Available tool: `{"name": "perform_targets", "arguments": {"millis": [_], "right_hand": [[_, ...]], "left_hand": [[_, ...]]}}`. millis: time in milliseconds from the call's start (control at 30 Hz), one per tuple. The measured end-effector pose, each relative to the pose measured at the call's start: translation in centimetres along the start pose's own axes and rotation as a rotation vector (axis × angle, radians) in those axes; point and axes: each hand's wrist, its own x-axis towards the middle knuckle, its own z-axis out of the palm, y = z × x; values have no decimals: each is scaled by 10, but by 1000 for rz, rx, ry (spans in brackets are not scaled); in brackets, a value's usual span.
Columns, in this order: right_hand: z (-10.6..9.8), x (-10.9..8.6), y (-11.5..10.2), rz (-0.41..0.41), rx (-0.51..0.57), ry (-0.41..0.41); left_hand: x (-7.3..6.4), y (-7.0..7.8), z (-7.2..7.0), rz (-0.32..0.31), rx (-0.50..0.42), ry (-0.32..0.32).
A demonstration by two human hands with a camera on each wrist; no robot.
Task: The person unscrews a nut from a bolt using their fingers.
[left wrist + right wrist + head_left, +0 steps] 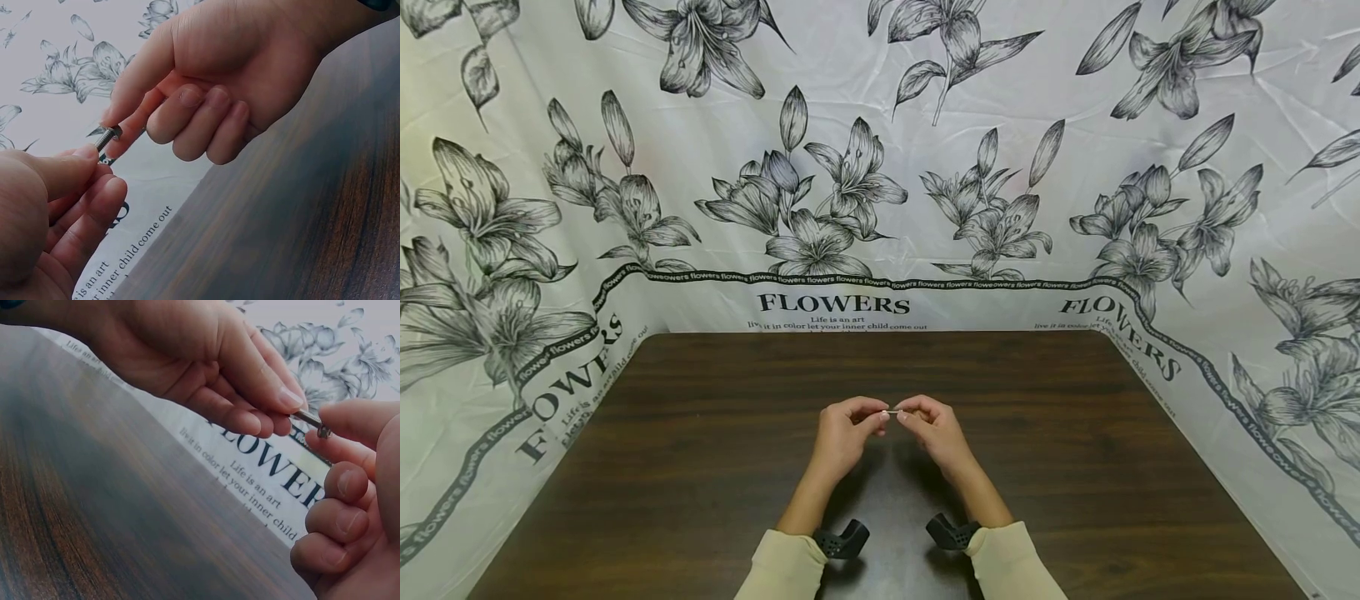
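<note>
A small threaded metal bolt [892, 412] spans the gap between both hands, above the table. Its shank is pinched by thumb and index finger of my left hand [844, 435]. At its other end is a wider ring-like piece [324, 432]; I cannot tell if that is a nut or the bolt's head. Thumb and index fingertip of my right hand [938, 433] pinch this wider end from two sides. In the left wrist view, threads show on the bolt [105, 140] between the fingertips. The right hand's other fingers [197, 122] curl toward the palm.
Below the hands lies a dark wood-grain table [700, 467]. A white cloth [850, 208] with black flower prints and lettering hangs behind and along the sides. Each wrist wears a black device, the left one [844, 540] and the right one [951, 532], beside cream sleeves.
</note>
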Motion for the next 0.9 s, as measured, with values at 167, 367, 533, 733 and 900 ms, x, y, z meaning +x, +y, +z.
{"name": "perform_targets", "arguments": {"millis": [167, 367, 533, 733, 900], "right_hand": [[-1, 1, 1, -62, 8, -16], [-2, 1, 2, -105, 3, -24], [-3, 0, 1, -118, -7, -35], [-3, -1, -2, -123, -17, -35], [-1, -1, -5, -86, -15, 10]], "left_hand": [[0, 1, 0, -3, -1, 1], [0, 1, 0, -6, 2, 0], [-1, 1, -1, -10, 8, -7], [-1, 2, -2, -11, 6, -13], [-1, 3, -1, -14, 7, -5]]}}
